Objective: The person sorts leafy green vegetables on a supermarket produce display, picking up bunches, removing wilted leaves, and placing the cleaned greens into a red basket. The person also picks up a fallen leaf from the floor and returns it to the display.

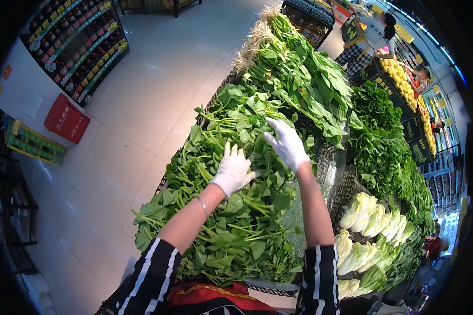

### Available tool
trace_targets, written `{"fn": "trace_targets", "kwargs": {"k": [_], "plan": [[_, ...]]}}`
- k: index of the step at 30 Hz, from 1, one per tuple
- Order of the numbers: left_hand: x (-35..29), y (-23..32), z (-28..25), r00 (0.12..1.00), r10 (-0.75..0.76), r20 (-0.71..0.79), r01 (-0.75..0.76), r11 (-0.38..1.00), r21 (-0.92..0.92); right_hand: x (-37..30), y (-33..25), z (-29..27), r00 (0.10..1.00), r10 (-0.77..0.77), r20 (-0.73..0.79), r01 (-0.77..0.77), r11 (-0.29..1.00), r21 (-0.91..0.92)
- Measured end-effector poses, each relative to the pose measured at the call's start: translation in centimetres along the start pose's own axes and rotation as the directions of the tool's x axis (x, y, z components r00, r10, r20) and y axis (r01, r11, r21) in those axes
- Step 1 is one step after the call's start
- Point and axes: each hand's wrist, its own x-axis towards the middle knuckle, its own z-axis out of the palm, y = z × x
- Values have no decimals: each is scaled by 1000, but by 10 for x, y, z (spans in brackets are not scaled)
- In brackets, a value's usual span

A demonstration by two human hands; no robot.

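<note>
Both of my hands wear white gloves. My left hand (233, 171) rests on a heap of loose leafy greens (231, 210), its fingers apart and some fingertips sunk among the stems. Farther forward and to the right, my right hand (288, 144) is over the right side of the heap. Its fingers are stretched out with the thumb apart, and nothing shows in it. Beyond my hands lie long leafy greens with pale roots (255, 44), roots toward the left and leaves toward the right.
Napa cabbages (376, 218) lie in rows on the right, beside darker curly greens (376, 136). A red box (67, 118) stands by a bottle shelf (79, 47) across the tiled floor (126, 110). At the far right, a person (370, 42) is beside yellow fruit (399, 79).
</note>
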Motion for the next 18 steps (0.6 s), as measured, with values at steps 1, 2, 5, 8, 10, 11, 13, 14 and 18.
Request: {"fn": "trace_targets", "kwargs": {"k": [1, 2, 5, 8, 10, 11, 13, 14, 18], "plan": [[-7, 0, 1, 1000, 6, -12, -6, 1000, -27, 22, 12, 16, 998, -61, 10, 62, 996, -62], [-13, -1, 1, 999, 5, -40, -7, 999, -47, 38, 21, 35, 997, -60, 39, 65, 988, -139], [-24, -6, -1, 996, 21, -86, -29, 995, -93, 53, 40, 75, 964, 6, 265, 73, 954, -290], [-36, -6, -6, 991, 38, -126, -50, 995, -89, 25, 41, 79, 922, 0, 387, 96, 968, -230], [-47, -2, -9, 993, 48, -109, -60, 992, -107, -14, 29, 69, 925, -111, 362, 133, 990, -36], [-53, -1, -12, 995, 54, -79, -61, 994, -95, -31, 22, 66, 913, -124, 389, 126, 992, 20], [-61, 1, -16, 999, 53, -9, -54, 993, -105, -54, 13, 65, 900, -101, 424, 105, 994, 13], [-64, 1, -19, 998, 57, 6, -56, 993, -99, -60, 12, 67, 889, -100, 447, 112, 994, -2], [-54, -2, -31, 984, 50, -171, -89, 970, -225, -46, 35, 91, 929, -157, 336, 173, 985, -19]]}}
